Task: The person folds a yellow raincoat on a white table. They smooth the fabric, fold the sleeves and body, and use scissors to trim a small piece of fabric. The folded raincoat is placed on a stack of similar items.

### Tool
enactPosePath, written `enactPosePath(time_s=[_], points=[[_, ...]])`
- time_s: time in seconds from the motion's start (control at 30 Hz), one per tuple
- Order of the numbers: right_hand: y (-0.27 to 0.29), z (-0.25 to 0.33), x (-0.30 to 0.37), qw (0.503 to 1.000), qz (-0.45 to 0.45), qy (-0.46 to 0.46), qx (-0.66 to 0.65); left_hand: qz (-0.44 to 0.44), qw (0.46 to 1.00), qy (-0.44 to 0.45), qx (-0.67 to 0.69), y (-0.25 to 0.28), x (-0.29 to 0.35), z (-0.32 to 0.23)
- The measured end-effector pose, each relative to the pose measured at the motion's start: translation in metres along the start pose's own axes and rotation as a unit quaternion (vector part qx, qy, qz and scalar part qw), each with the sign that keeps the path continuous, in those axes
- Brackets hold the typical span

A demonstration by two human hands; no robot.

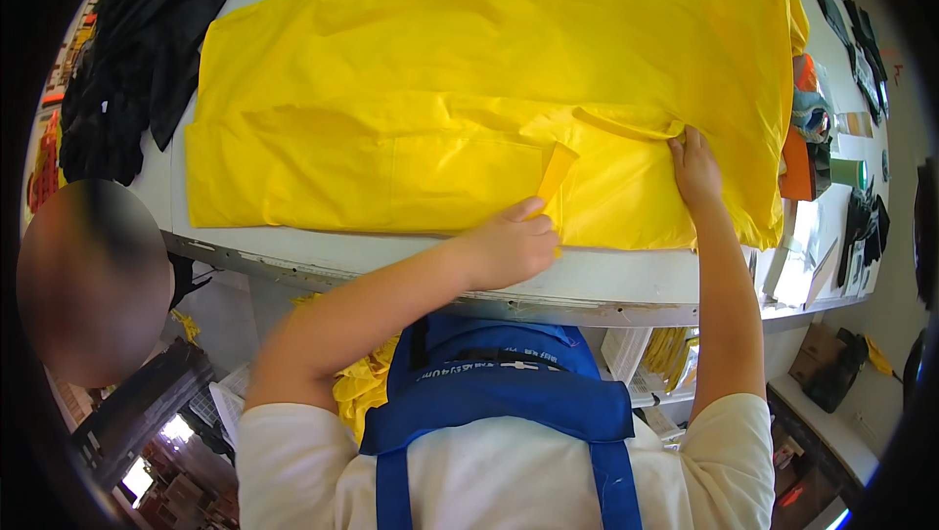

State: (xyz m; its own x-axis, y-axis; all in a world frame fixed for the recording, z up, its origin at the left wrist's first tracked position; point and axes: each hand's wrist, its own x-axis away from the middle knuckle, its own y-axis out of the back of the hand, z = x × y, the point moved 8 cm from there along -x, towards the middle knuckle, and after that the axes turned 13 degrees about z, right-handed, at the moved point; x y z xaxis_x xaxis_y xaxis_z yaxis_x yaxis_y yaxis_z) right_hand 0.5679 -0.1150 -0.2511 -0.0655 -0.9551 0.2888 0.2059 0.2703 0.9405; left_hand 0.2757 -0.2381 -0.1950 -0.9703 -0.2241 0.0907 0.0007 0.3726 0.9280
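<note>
Strip (557, 173) gripped in left hand (514, 244), by the cloth's near edge; fold (626, 126) pinched at its right end by right hand (696, 170). Yellow cloth (460, 41) spread along white table (626, 268), narrow margin left at front. Cloth flanked by black clothes (147, 51) left, orange box (796, 166) close right.

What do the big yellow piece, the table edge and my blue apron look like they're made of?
Yellow piece: perhaps coated fabric or soft plastic, smooth and slightly glossy; bright highlights follow its creases.
Table edge: likely metal, dull grey and worn; small holes dot the strip.
Blue apron: probably woven cloth, matte; it folds without shine.
</note>
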Motion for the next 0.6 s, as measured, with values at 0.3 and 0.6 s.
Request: enactPosePath(time_s=[0.3, 0.6], points=[[-0.005, 0.001, 0.000, 0.999, -0.033, 0.014, 0.028, -0.057, 0.977, 0.191, 0.081, 0.006, 0.056, 0.044], [-0.016, -0.027, 0.017, 0.997, 0.053, -0.054, 0.033, -0.010, 0.938, 0.343, 0.047, -0.025, 0.052, 0.078]])
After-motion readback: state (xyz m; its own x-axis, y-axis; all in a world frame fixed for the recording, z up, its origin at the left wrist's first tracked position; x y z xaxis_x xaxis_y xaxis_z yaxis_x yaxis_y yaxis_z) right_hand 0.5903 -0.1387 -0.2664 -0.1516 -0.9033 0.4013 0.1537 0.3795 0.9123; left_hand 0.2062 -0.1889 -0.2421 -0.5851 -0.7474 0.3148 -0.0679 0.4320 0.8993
